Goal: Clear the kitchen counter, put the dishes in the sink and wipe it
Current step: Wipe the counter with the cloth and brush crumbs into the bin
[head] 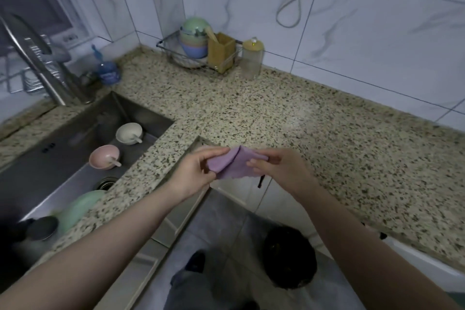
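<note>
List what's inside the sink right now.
In the sink: a white bowl and a pink bowl, each with a spoon, the drain, a green dish and a dark pot. The counter edge covers its near part.

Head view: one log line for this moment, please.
phase: wipe prep | left hand: pinches purple cloth | right hand: pinches same | sink: bowls inside

My forearms are bare with no sleeves showing, my hands wear no gloves, and grey trousers (191,289) cover my legs.
</note>
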